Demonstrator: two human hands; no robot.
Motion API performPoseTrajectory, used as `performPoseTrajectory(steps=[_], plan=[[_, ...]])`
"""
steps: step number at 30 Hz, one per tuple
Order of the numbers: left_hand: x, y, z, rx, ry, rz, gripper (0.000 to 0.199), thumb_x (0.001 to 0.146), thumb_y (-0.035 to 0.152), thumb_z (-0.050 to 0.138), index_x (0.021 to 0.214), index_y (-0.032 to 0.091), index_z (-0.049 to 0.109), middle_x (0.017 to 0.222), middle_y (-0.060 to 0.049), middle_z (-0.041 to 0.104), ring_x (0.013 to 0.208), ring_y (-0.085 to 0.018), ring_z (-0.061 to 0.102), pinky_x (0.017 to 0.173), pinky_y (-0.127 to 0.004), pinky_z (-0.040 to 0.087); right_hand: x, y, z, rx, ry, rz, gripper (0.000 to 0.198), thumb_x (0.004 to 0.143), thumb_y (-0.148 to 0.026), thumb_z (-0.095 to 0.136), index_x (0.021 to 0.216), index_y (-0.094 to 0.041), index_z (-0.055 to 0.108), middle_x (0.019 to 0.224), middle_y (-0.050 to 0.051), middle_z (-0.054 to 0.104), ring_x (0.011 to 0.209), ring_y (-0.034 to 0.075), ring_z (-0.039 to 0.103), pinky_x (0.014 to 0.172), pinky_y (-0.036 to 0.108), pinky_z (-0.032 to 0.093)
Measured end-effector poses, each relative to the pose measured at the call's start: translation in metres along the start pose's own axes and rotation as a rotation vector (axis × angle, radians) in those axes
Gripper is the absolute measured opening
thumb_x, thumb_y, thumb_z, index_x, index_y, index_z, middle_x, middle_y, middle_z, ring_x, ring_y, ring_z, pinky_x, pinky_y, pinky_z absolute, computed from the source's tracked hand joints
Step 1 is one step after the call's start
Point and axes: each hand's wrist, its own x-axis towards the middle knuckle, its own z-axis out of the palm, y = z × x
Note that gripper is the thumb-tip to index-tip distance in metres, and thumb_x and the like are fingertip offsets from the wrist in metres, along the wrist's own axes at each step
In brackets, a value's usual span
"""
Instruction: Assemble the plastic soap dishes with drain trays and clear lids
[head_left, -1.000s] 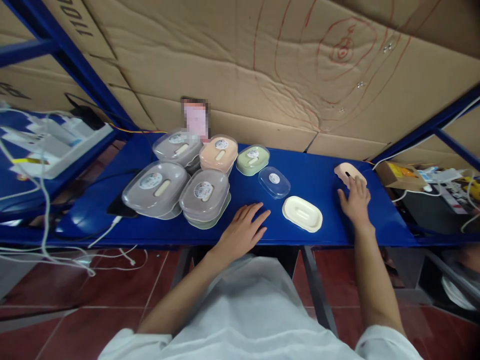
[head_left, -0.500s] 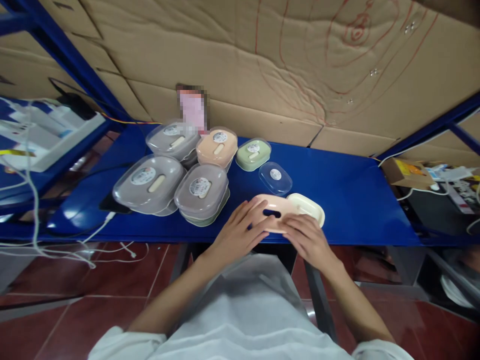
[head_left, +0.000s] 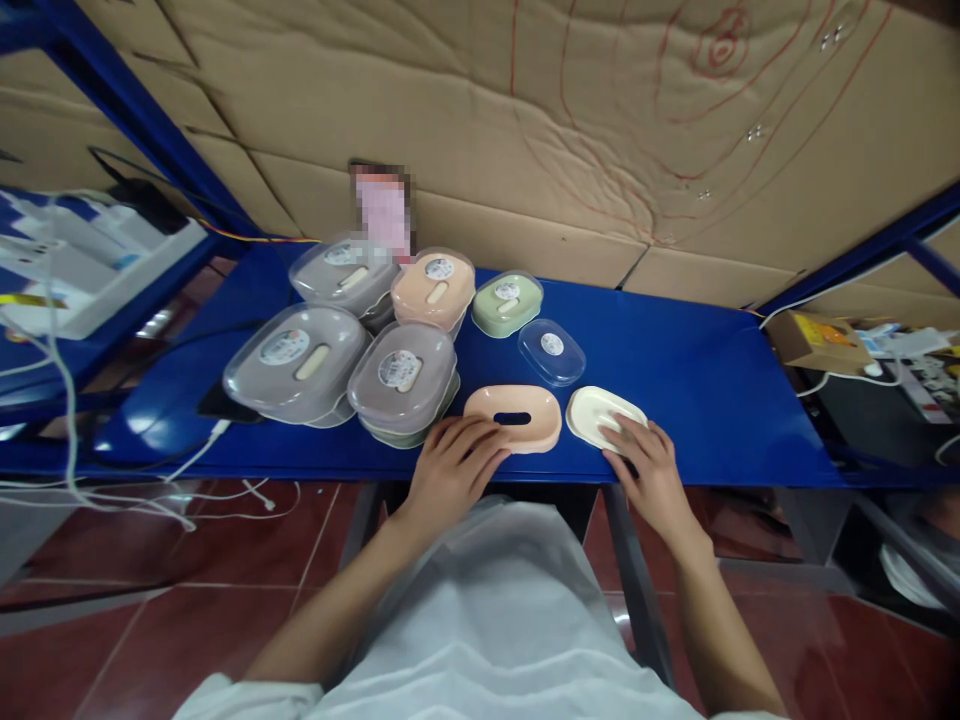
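A peach oval soap-box tray [head_left: 546, 432] with a long slot lies near the table's front edge, the blue tabletop showing through the slot. My left hand [head_left: 459, 462] holds its near left rim with curled fingers. Just to the right is a shallow cream oval tray [head_left: 591, 410]. My right hand [head_left: 646, 462] grips its right end, fingers over the inside and thumb at the near rim. Behind both trays rests a clear oval lid [head_left: 566, 365] with a round label. A green lidded box [head_left: 508, 312] stands further back.
Grey lidded boxes [head_left: 289, 375] and a peach lidded box [head_left: 420, 295] are stacked at the left of the blue table [head_left: 697, 390]. A cardboard wall [head_left: 480, 130] closes the back. White cables [head_left: 150, 500] hang at the left; a small carton [head_left: 814, 345] stands at the right.
The peach tray has come down flat and shifted left, apart from the cream tray. My right hand has left the peach tray and moved right onto the cream one.
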Motion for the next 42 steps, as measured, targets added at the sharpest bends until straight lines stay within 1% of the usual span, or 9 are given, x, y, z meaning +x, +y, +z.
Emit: performPoseTrajectory(steps=[3,6,9,12,16,26,33,38,42], plan=[[0.006,0.006,0.005,-0.046,0.049,-0.023,0.019,0.108,0.022,0.063,0.125,0.026,0.073,0.121,-0.006,0.081,0.123,-0.025,0.074,0.108,-0.045,0.055,0.002,-0.019,0.011,0.140,0.015,0.019,0.063,0.111,-0.032,0.057,0.170,-0.036,0.035,0.167,0.014,0.052,0.155,0.034,0.052,0.130,0.067,0.039],[0.014,0.013,0.011,-0.064,0.029,0.010,0.019,0.109,0.022,0.062,0.125,0.025,0.072,0.122,-0.006,0.081,0.123,-0.024,0.074,0.110,-0.045,0.054,0.012,-0.038,0.022,0.227,0.058,0.010,0.090,0.107,-0.037,0.066,0.177,-0.035,0.010,0.182,0.017,0.021,0.166,0.038,0.032,0.127,0.065,0.045],[0.020,0.018,0.015,-0.042,-0.006,0.062,0.017,0.110,0.022,0.059,0.122,0.022,0.071,0.120,-0.007,0.080,0.121,-0.023,0.073,0.111,-0.044,0.053,0.022,-0.044,0.024,0.206,0.025,-0.074,0.090,0.105,-0.032,0.069,0.176,-0.042,0.014,0.186,0.011,0.007,0.169,0.040,0.022,0.127,0.066,0.044],[0.025,0.017,0.014,-0.025,-0.075,0.113,0.018,0.110,0.021,0.057,0.121,0.021,0.071,0.121,-0.008,0.078,0.123,-0.023,0.072,0.112,-0.044,0.052,0.028,-0.041,0.020,0.171,-0.017,-0.186,0.074,0.106,-0.025,0.067,0.170,-0.043,0.036,0.181,0.008,0.030,0.166,0.037,0.032,0.127,0.065,0.046],[0.023,0.011,0.008,-0.022,-0.187,0.160,0.021,0.109,0.020,0.058,0.126,0.022,0.070,0.128,-0.009,0.076,0.131,-0.025,0.068,0.117,-0.045,0.050,0.029,-0.040,0.016,0.164,-0.007,-0.229,0.065,0.107,-0.022,0.063,0.167,-0.038,0.045,0.164,0.008,0.058,0.158,0.033,0.048,0.125,0.061,0.050],[0.004,-0.007,0.008,0.004,-0.209,0.124,0.021,0.110,0.019,0.055,0.125,0.022,0.070,0.129,-0.010,0.076,0.126,-0.025,0.070,0.112,-0.045,0.053,0.052,-0.045,0.014,0.176,-0.136,-0.320,0.048,0.113,-0.027,0.052,0.160,-0.031,0.055,0.167,0.007,0.055,0.160,0.028,0.046,0.130,0.058,0.044],[0.001,-0.003,0.008,-0.032,-0.147,-0.005,0.024,0.104,0.025,0.068,0.128,0.024,0.071,0.165,-0.016,0.050,0.161,-0.036,0.042,0.124,-0.054,0.051,0.112,-0.004,0.015,-0.039,-0.073,-0.059,0.046,0.112,-0.047,0.052,0.151,-0.025,0.063,0.168,0.015,0.051,0.161,0.041,0.040,0.124,0.065,0.044],[0.002,-0.004,0.006,-0.182,-0.175,-0.130,0.022,0.106,0.027,0.066,0.126,0.023,0.070,0.172,-0.015,0.038,0.162,-0.033,0.042,0.125,-0.049,0.052,0.134,0.008,0.025,-0.043,-0.098,0.129,0.049,0.100,-0.059,0.070,0.128,-0.020,0.067,0.137,0.019,0.066,0.118,0.039,0.072,0.100,0.056,0.061],[0.003,-0.006,0.007,-0.279,-0.187,-0.230,0.044,0.104,0.026,0.069,0.147,0.027,0.058,0.171,-0.014,0.040,0.159,-0.029,0.046,0.127,-0.046,0.050,0.115,0.008,0.015,0.270,-0.052,0.043,0.048,0.100,-0.057,0.071,0.136,-0.025,0.063,0.136,0.014,0.064,0.120,0.032,0.070,0.102,0.050,0.063]])
